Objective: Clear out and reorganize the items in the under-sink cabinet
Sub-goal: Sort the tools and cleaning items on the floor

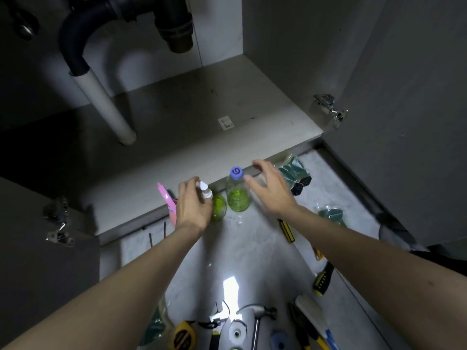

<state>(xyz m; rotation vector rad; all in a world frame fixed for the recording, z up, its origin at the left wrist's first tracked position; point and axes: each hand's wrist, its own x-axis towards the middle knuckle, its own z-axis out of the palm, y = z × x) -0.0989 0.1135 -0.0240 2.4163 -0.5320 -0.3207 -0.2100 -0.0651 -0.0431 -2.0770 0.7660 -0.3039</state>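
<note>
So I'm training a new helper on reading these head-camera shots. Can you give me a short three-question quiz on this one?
1. True or false: the left hand grips the white-nozzle bottle.
2. Multiple choice: the purple-capped bottle stands A) inside the cabinet, B) on the floor before the cabinet, C) in the right hand.
3. Fill in: the liquid in both bottles is ____.

Key: 1 true. 2 B; the right hand is spread beside it, not holding it. 3 green.
</note>
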